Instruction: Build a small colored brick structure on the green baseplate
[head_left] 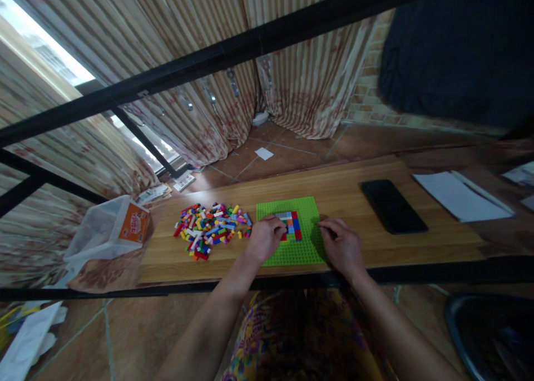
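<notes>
A green studded baseplate (311, 253) lies on the wooden board. On its middle sits a patch of joined toy bricks (296, 225) in red, blue, white and grey. My left hand (265, 240) is over the left part of this patch, its fingers pinched together and pressing down there. Whatever sits between those fingertips is hidden. My right hand (344, 248) rests at the baseplate's right edge with thumb and fingers closed, the tips meeting that edge. I cannot make out whether a small piece is in them. Left of the plate spreads a pile of loose toy bricks (217, 225).
A clear plastic box (98, 233) with an orange label stands left of the wooden board (342, 194). To the right lie a black phone (392, 206) and white paper (459, 194) with a pen (479, 189). A black metal bar (233, 50) crosses beyond the board.
</notes>
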Demonstrator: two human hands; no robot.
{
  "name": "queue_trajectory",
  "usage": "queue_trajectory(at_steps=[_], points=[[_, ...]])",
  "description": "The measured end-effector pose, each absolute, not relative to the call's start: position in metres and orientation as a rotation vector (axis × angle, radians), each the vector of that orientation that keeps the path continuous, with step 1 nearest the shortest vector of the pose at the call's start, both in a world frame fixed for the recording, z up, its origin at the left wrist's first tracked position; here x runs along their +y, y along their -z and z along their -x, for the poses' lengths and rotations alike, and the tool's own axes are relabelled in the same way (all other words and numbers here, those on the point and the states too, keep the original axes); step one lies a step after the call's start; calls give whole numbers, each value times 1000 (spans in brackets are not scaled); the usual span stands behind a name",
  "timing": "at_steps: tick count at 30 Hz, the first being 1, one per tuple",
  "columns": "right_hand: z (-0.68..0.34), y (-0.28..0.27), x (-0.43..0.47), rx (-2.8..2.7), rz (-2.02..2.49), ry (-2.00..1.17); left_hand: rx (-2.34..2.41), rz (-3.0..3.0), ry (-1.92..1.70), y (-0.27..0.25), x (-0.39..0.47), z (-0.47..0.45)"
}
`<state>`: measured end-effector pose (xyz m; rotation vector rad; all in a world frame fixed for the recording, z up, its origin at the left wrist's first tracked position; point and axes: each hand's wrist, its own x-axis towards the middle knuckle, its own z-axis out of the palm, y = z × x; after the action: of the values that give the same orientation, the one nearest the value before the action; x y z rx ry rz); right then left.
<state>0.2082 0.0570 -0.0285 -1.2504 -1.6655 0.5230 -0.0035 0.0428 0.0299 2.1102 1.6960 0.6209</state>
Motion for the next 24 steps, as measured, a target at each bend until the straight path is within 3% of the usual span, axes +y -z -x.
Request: queue_trajectory(at_steps=[24], points=[[-208, 26, 57, -1675, 1246, -527, 1702, -2363, -529, -30, 34, 0]])
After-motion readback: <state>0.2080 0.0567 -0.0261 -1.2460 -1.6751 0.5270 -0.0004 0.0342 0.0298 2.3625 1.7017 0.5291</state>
